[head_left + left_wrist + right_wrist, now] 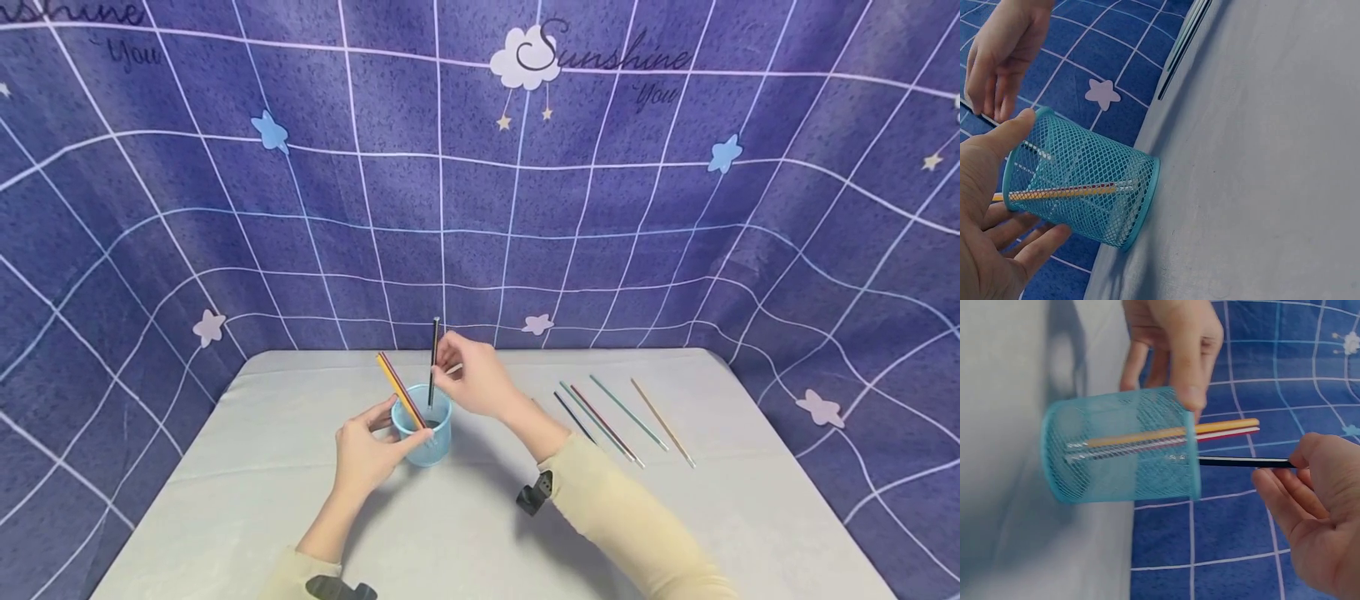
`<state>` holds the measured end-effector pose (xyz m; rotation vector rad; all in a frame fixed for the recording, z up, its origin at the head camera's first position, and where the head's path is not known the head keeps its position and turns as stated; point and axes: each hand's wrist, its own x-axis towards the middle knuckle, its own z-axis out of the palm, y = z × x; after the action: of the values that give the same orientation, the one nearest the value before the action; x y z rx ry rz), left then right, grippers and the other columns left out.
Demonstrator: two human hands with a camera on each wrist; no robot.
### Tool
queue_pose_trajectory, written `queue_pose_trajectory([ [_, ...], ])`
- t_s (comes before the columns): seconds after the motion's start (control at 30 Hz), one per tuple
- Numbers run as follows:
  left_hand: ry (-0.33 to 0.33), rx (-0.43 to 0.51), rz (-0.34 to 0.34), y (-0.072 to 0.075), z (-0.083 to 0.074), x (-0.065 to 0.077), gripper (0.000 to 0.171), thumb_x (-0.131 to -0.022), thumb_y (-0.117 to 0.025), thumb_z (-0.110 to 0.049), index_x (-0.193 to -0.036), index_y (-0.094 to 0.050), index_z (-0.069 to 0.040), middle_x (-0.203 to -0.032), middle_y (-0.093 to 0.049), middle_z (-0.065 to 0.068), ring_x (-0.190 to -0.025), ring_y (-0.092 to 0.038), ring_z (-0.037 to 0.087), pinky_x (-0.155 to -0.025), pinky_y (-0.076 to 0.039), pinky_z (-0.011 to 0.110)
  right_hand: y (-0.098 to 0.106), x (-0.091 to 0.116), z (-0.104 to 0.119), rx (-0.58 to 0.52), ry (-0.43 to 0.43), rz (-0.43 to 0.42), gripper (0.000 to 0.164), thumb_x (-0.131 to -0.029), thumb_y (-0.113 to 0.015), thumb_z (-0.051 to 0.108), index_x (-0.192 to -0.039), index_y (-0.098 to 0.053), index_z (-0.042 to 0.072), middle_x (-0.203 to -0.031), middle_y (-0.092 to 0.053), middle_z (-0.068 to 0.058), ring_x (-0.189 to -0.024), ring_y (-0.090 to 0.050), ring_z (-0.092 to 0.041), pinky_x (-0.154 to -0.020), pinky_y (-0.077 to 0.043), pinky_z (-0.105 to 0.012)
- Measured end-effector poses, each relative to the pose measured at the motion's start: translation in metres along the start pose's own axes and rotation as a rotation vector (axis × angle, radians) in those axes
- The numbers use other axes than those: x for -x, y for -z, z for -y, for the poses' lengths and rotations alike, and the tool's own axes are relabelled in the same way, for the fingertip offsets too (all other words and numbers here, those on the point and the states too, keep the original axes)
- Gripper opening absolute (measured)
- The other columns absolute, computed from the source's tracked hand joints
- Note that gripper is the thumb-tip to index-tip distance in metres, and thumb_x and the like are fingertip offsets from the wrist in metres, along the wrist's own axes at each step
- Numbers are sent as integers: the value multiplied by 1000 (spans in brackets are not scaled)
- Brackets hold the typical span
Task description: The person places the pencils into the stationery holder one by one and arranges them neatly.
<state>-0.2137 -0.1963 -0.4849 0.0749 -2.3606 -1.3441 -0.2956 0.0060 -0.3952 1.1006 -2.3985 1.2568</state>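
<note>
The left hand (367, 450) gripped a light blue mesh cup (441, 442) near its rim, thumb on one side and fingers curled on the other. The cup was upright over the worktop (285, 475); whether its base touched could not be told. A yellow stick (1229, 425) and a red one (1229, 434) leaned together inside, their upper ends jutting past the rim. The right hand (477, 379) pinched a black stick (434, 358) between thumb and fingers, holding it nearly vertical with the lower end just inside the mouth. To the right, a tan stick (663, 422) and several others lay spread on the worktop, before a purple-blue gridded curtain (480, 200)
</note>
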Motion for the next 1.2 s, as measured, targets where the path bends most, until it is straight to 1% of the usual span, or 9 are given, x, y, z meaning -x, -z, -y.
queue_pose_trajectory([
  [0.2,3,-3,1,-1,1,1,81,-68,-103,-33,-136,-71,-2,-115,-81,17,-105,-80,36,-82,-70,43,-19,-1,-7,124,1,73,8,-95,-71,6,-97,-64,4,-91,-77,-8,-83,-77,-18,-74,-66,-22],
  [0.27,1,-5,-1,-1,1,1,81,-68,-103,-32,-136,-71,-2,-115,-81,17,-105,-80,35,-81,-70,42,-24,-1,-8,169,-3,103,9,-95,-72,6,-96,-64,5,-90,-78,-7,-81,-76,-16,-72,-65,-20],
  [0.43,8,-8,5,0,2,2,80,-69,-103,-32,-136,-70,-3,-116,-81,16,-105,-80,35,-80,-70,39,-36,-3,-6,335,-11,176,12,-97,-75,10,-94,-64,8,-88,-78,-4,-77,-74,-12,-67,-58,-11],
  [0.53,6,-2,12,0,2,2,81,-69,-103,-34,-136,-70,-4,-116,-81,16,-106,-80,35,-80,-70,38,-43,-5,-4,422,2,189,12,-97,-76,9,-92,-64,9,-85,-77,-3,-75,-72,-11,-65,-57,-12],
  [0.73,2,11,12,-1,2,1,83,-67,-103,-36,-136,-71,-4,-115,-82,15,-105,-80,34,-81,-69,42,-52,-10,1,509,-12,200,11,-95,-76,8,-90,-66,8,-80,-74,-2,-69,-69,-12,-60,-57,-16],
  [0.87,7,20,9,-1,2,0,82,-67,-104,-35,-136,-71,-4,-117,-81,15,-105,-80,33,-80,-69,41,-54,-13,3,533,-50,201,8,-95,-76,9,-92,-69,7,-82,-77,-4,-72,-74,-14,-63,-61,-18],
  [0.97,6,24,3,-1,2,-2,82,-67,-104,-35,-135,-71,-4,-119,-80,15,-104,-80,33,-80,-70,40,-52,-14,5,516,-60,186,6,-96,-75,8,-100,-71,5,-87,-79,-5,-78,-77,-15,-66,-63,-18],
  [1.1,0,28,2,-2,2,-2,83,-67,-104,-36,-136,-71,-3,-121,-79,16,-104,-80,34,-80,-69,43,-39,-11,7,454,-42,119,16,-96,-72,2,-112,-69,2,-92,-82,-8,-82,-80,-16,-71,-65,-20],
  [1.2,3,34,2,-3,1,-2,83,-67,-104,-35,-136,-70,-2,-120,-79,18,-104,-80,35,-81,-69,43,-23,-8,7,398,-13,47,19,-95,-71,-1,-114,-68,1,-92,-82,-10,-82,-80,-18,-71,-67,-23],
])
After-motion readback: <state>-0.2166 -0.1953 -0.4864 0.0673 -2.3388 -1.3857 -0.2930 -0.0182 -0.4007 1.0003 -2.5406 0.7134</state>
